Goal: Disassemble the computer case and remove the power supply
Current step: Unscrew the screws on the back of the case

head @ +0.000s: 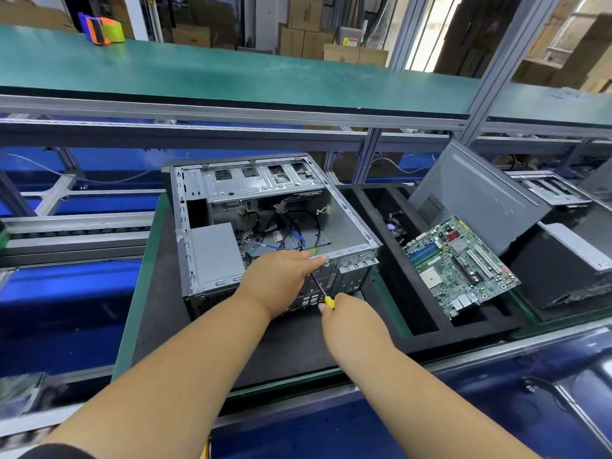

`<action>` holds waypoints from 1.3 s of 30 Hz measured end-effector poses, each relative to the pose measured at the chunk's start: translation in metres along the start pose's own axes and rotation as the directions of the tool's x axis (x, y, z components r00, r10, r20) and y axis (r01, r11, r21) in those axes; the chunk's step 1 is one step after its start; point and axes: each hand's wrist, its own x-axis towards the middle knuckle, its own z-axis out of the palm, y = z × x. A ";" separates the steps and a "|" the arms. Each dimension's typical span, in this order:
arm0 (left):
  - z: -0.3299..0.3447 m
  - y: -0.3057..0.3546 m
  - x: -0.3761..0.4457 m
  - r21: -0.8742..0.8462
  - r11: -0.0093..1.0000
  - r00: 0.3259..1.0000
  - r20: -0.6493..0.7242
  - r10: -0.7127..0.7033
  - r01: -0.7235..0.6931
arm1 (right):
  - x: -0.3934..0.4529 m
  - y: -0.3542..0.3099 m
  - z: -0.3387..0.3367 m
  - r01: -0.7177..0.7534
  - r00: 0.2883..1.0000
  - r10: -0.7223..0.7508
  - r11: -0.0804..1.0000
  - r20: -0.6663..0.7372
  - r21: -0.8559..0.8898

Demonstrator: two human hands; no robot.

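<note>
Open computer case on black mat, side panel off; power supply seated in near-left corner. Motherboard in tray to right. Left hand – fingers extended, resting on case rear edge. Right hand – gripping yellow-handled screwdriver, shaft meeting rear panel.

**Screwdriver at the case's rear panel**

We rest our left hand on the open computer case's near rim. Our right hand grips a yellow-handled screwdriver, tip against the rear panel. The power supply sits inside; a motherboard lies toward the desk's right edge.
</note>
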 end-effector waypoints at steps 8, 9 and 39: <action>0.001 -0.002 0.001 -0.017 1.000 1.000 0.009 -0.020 0.020 | 0.002 0.010 0.000 0.096 0.995 -0.096 0.995 -0.032 0.014; 0.001 -0.002 0.001 -0.036 0.999 1.000 0.013 -0.023 0.024 | 0.003 0.011 -0.003 0.050 0.997 -0.062 0.976 0.048 0.212; -0.029 0.009 -0.007 -0.480 0.869 0.985 -0.044 -0.164 0.123 | 0.000 0.011 -0.008 -0.291 0.931 0.035 0.671 0.363 0.682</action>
